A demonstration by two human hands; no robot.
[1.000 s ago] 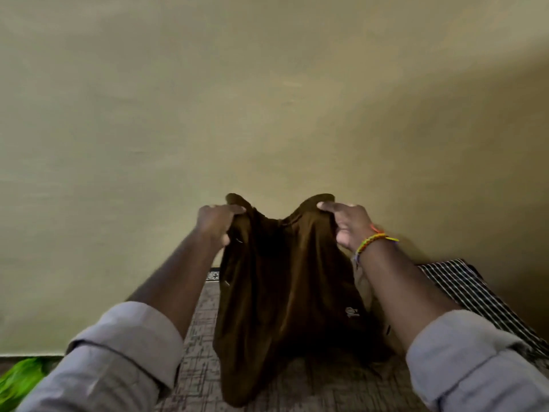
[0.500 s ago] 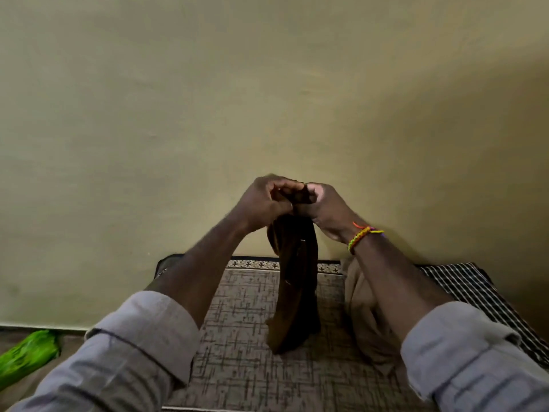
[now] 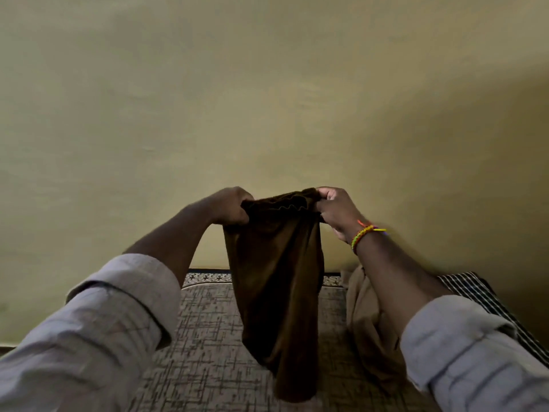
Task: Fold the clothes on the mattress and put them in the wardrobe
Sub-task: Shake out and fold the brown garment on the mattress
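Observation:
I hold a dark brown garment [image 3: 276, 292] up in front of the wall by its gathered elastic top edge. My left hand [image 3: 230, 205] grips the left end of that edge and my right hand [image 3: 335, 208] grips the right end. The cloth hangs straight down, and its lower end reaches the patterned mattress [image 3: 208, 337]. A tan garment [image 3: 365, 316] lies crumpled on the mattress under my right forearm. The wardrobe is out of view.
A black-and-white striped cloth [image 3: 487, 301] lies at the mattress's right side. A plain yellowish wall [image 3: 267, 99] stands directly behind the mattress. A strip of floor [image 3: 7, 346] shows at far left.
My hands were pressed together on the bunched garment half a second ago. They have now moved apart, stretching its top edge flat between them.

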